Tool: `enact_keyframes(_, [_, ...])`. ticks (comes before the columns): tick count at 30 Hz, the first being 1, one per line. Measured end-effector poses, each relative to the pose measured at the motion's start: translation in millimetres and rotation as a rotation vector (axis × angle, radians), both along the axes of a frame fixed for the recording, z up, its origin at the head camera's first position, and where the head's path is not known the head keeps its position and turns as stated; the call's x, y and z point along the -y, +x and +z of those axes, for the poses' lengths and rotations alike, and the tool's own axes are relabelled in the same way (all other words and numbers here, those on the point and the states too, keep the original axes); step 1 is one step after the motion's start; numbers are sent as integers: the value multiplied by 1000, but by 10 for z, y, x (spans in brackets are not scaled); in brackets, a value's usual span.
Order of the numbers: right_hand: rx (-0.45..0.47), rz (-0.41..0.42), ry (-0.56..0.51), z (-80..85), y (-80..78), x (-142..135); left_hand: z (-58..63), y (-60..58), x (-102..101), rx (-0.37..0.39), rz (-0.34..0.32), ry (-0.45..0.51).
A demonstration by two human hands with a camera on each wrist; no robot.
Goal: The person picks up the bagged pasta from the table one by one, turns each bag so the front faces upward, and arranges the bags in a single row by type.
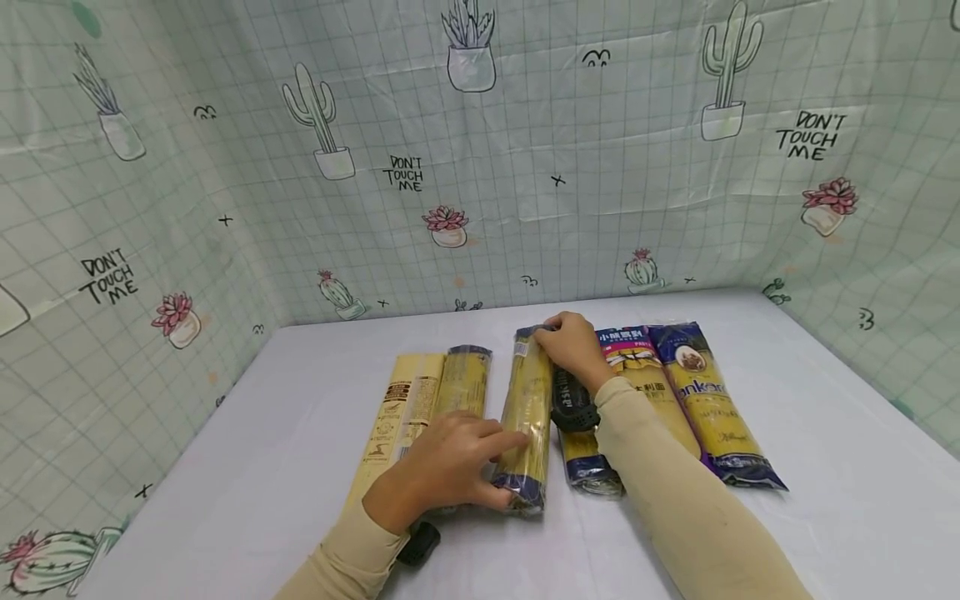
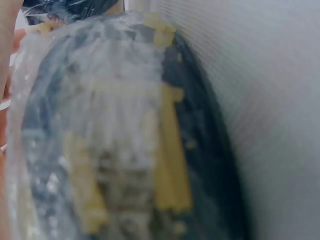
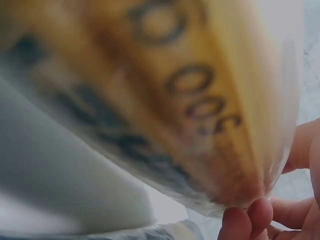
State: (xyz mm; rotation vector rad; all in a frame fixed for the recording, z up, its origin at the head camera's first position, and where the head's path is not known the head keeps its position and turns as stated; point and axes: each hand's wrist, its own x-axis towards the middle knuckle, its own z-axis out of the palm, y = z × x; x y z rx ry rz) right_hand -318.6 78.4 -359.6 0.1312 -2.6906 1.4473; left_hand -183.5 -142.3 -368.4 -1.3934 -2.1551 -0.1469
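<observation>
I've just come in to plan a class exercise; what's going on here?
A person has both hands on one pasta pack: the right hand pinches its far end, and the left hand touches it nearer the other end. On the white table, two packs lie to its left, three to its right.

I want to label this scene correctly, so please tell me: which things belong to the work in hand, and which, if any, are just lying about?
Belong:
middle pack, pinched by the right hand, touched by the left hand
probably also the packs on its left and packs on its right

Only surroundings:
table
patterned cloth behind
</observation>
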Motion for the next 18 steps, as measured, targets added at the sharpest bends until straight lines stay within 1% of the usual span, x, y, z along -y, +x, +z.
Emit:
enact_keyframes(3, [-20, -21, -23, 30, -1, -35, -14, -15, -7, -51, 4, 21])
enact_keyframes(5, [-15, -25, -52, 58, 5, -61, -17, -23, -9, -70, 3, 38])
enact_keyframes(7, [-10, -29, -89, 81, 0, -86, -12, -25, -4, -65, 7, 54])
enact_keyframes(11, [17, -29, -173, 116, -11, -133, 6, -22, 11, -16, 20, 68])
enact_keyframes(13, [21, -35, -198, 124, -19, -153, 8, -26, 16, -11, 24, 66])
enact_keyframes(18, [16, -67, -255, 135, -18, -195, -17, -44, 38, -78, 11, 68])
